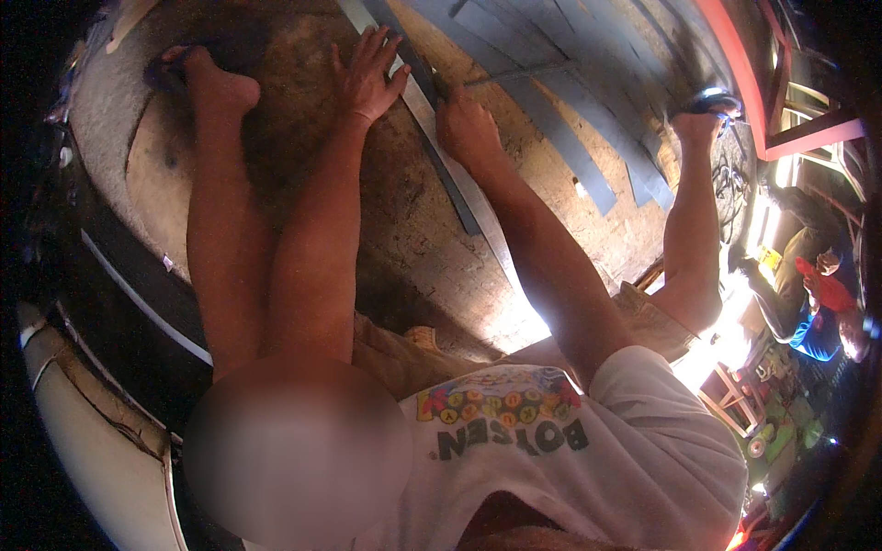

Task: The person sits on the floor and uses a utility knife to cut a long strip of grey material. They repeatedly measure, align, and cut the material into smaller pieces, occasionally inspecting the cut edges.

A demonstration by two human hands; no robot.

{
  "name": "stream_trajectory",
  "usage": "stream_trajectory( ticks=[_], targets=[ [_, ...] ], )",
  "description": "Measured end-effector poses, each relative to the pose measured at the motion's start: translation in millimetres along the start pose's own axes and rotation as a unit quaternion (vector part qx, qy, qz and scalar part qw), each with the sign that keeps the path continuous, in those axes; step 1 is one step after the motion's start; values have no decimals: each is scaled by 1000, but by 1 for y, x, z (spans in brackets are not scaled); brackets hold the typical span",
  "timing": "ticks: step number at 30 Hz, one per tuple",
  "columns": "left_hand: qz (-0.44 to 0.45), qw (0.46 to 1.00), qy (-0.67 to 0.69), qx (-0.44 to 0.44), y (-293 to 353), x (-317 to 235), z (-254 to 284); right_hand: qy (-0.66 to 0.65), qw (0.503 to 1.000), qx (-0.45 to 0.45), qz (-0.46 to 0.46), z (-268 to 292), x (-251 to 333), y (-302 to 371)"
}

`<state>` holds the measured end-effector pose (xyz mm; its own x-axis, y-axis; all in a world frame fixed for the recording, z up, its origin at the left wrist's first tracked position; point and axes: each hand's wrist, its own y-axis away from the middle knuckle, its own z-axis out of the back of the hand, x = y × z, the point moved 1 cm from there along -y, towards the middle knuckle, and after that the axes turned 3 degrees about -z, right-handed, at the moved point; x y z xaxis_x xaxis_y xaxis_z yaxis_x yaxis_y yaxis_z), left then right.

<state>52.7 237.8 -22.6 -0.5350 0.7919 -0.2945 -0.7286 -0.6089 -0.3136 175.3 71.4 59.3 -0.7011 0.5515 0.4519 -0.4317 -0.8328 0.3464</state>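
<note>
My left hand (369,81) lies flat with its fingers spread, the fingertips resting on a long pale straight strip (418,103). Just right of it, my right hand (469,129) is closed, thumb and fingers bent round something dark and small that I cannot make out. Alongside the pale strip runs a dark grey strip (462,209), which passes between my two hands. The strips slant from the top middle down toward my lap, and the near end of the pale one shines in bright light.
Several flat grey-blue strips (565,138) lie fanned out on the worn brown board (395,193) beyond my right hand. My bare feet and legs flank the work area. A red frame (749,83) stands at the upper right. Another person (813,285) sits at the far right.
</note>
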Motion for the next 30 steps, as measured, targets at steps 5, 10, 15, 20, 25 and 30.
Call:
stream_trajectory(
  ticks=[5, 10, 15, 20, 25, 30],
  targets=[
    [25, 997, -57, 38, 1, 0, 5, 25, 999, -5, -38, -3, 8, -9],
    [27, 998, -42, 33, 1, -1, 4, 6, 999, 25, -37, -4, 6, -15],
    [21, 999, -41, 15, 2, 0, 2, 22, 997, 63, -50, 0, 10, -16],
    [3, 1000, -17, -9, 1, 5, 0, 33, 997, 49, -50, 3, 14, -14],
    [11, 1000, 0, -6, 0, -5, 9, 44, 998, 37, -39, -3, 9, -18],
    [32, 996, -67, 44, 1, -1, 4, 42, 998, 8, -47, -5, 10, -17]
  ],
)
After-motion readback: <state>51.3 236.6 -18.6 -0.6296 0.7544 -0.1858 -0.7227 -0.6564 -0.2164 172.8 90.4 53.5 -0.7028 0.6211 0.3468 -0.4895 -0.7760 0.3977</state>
